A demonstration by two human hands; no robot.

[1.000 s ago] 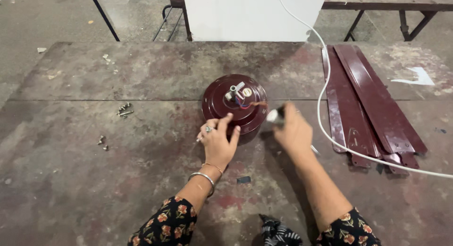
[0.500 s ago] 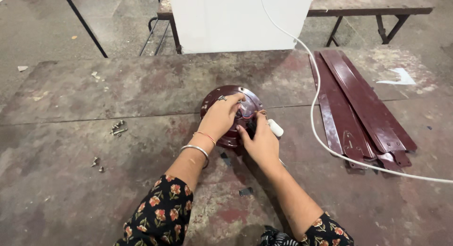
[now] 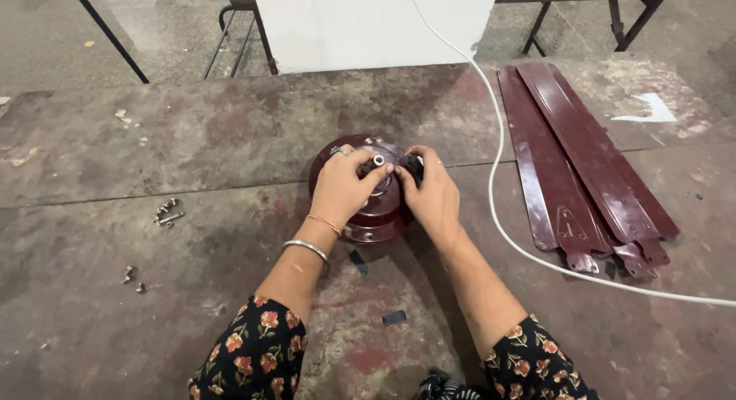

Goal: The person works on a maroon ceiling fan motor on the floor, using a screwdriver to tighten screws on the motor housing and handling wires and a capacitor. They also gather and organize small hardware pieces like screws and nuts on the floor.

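Both hands rest atop a maroon fan motor (image 3: pixel 368 216): left hand (image 3: pixel 343 187) pinches its upright central shaft (image 3: pixel 376 163), right hand (image 3: pixel 431 191) grips a dark part just beside it.

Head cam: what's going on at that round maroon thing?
A person has both hands on a round maroon fan motor housing lying on a stained concrete floor. The left hand pinches the short metal shaft at its centre; the right hand holds a small dark part against it. Three maroon fan blades lie to the right, a white cable runs past them, and loose screws sit to the left.
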